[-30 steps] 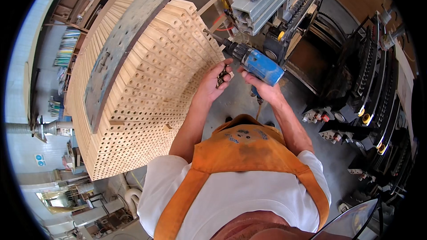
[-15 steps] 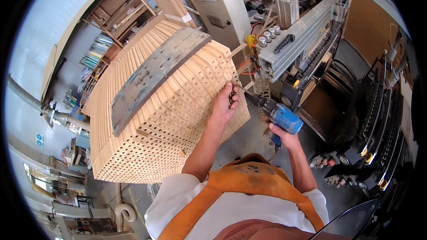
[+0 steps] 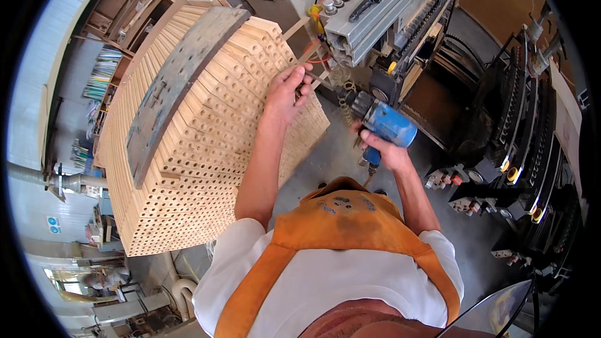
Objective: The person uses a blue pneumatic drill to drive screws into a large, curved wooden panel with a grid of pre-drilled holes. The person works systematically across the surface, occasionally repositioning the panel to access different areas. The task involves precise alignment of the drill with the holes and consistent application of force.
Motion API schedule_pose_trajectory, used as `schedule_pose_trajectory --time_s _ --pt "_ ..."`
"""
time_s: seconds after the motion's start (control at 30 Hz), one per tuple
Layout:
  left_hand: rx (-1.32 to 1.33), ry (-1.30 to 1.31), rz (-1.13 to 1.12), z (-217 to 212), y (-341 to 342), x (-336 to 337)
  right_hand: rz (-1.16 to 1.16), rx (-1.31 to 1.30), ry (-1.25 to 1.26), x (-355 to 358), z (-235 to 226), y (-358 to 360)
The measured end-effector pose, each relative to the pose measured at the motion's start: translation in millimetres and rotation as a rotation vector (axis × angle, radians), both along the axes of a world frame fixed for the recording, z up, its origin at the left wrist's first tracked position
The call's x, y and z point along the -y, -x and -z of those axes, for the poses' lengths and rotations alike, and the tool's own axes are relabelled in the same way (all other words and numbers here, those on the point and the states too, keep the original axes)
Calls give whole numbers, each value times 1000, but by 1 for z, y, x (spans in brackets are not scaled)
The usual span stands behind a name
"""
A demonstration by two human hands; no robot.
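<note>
A tall stack of pale wooden pieces [image 3: 206, 156] stands at my left, its near face covered in rows of round drilled holes. Across its top lies a worn, dark, curved board [image 3: 181, 75]. My left hand [image 3: 287, 95] is closed in front of the stack's right edge, thumb and fingertips together. Small dark metal pieces show among its curled fingers, partly hidden. In my right hand [image 3: 389, 150] is a blue power driver [image 3: 389, 124], gripped by its handle. The driver's long bit points toward my left fingertips; whether they touch I cannot tell.
Beyond the driver stands a machine with a grey metal beam [image 3: 382, 15] and a black lever. Black machine rails [image 3: 526, 119] curve along the right. A coiled hose [image 3: 345, 103] hangs behind the driver. Shelves [image 3: 134, 9] stand at the far left.
The view has shifted, so the stack and machine sit further left and higher. My left thumb and fingers have come together at the bit's end, and the driver is still in my right hand.
</note>
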State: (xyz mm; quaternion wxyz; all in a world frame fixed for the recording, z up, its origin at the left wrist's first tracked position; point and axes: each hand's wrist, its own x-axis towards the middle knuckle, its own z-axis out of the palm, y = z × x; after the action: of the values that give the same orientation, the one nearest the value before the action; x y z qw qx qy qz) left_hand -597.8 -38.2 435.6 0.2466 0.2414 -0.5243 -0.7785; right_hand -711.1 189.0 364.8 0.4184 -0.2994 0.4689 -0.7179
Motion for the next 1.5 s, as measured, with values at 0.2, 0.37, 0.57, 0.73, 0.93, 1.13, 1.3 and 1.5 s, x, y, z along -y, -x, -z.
schedule_pose_trajectory --time_s 0.2,0.37,0.57,0.73,0.93,1.13,1.3,1.5 --pt "-127 -193 -99 -1 17 2 52 -13 -51 18 -14 -6" --pt "-113 -122 -64 5 13 10 32 -56 -14 22 -9 -2" --pt "-296 -299 -96 11 20 6 37 -31 18 42 -13 -7" --pt "-357 -344 -73 17 22 5 24 33 31 49 -11 -5" --pt "-353 -325 -147 17 25 2 1 -41 -58 49 -34 -2" --pt "-146 -366 68 48 -3 -2 35 -188 -118 49 -34 -4" --pt "1 -396 48 66 -15 -20 101 -276 -112 51 -31 -8" --pt "-30 -438 28 71 -23 -25 94 -257 -104 52 -33 -9"
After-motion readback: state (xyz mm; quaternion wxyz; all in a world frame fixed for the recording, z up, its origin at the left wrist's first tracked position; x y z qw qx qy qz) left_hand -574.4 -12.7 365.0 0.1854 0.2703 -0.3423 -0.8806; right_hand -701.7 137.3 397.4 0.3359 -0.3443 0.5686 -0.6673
